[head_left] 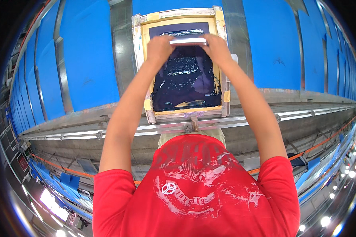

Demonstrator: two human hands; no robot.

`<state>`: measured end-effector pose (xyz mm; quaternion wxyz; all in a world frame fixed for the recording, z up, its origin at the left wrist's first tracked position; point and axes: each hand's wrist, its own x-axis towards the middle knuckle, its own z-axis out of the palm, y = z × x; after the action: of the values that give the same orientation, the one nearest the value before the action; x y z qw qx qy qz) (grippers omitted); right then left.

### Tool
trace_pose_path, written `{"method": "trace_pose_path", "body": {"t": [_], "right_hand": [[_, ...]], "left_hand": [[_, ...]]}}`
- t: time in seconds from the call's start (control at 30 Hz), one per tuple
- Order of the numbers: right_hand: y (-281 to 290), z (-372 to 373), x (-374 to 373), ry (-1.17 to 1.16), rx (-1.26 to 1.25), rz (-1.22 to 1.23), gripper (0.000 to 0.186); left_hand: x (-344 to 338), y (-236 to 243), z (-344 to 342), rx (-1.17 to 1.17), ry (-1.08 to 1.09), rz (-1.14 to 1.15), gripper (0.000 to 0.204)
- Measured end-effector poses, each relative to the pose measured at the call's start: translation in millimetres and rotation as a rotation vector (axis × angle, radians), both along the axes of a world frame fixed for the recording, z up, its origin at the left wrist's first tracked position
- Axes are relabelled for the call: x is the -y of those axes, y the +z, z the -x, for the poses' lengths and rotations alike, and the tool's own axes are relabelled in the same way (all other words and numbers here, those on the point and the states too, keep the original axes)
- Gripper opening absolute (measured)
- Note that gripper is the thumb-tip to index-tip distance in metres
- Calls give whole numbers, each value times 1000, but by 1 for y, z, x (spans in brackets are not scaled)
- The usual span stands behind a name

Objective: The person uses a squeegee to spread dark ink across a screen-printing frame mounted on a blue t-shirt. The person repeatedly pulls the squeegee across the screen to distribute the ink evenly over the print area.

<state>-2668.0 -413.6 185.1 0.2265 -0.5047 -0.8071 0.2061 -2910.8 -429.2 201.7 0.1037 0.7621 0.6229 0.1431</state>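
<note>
A screen printing frame (137, 51) with yellow tape at its corners lies in front of me on the long table. Dark navy ink (182, 85), wet and shiny, covers most of the mesh inside it. Near the far end of the screen, both my hands grip a squeegee (188, 41) with a pale, straight bar. My left hand (160, 49) is closed round its left end, and my right hand (217, 49) round its right end. A ridge of ink lies just beyond the squeegee. Its blade edge is hidden.
Blue fabric panels (89, 51) lie along the table on both sides, with grey strips between them. A metal rail (146, 129) with small stops runs along the near edge, where a clamp (194, 123) meets the frame. Behind me stands another table with an orange-edged rail (73, 170).
</note>
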Motion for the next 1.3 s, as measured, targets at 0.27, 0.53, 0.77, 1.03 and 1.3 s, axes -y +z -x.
{"method": "trace_pose_path", "body": {"t": [0.27,0.53,0.77,1.03,1.3], "right_hand": [[-7,-21,152,14,-120,73,39],[7,-69,110,-277,-665,413,57],[-59,-83,53,-518,-443,167,29],[-60,-77,53,-557,-311,-30,30],[-61,-93,62,-577,-320,-7,26]], "left_hand": [[144,-10,-17,170,-56,-73,24],[179,6,-12,221,-61,-44,36],[196,-3,-17,267,-63,-110,38],[215,-19,-14,94,-85,-103,44],[233,-13,2,394,-32,-61,43]]}}
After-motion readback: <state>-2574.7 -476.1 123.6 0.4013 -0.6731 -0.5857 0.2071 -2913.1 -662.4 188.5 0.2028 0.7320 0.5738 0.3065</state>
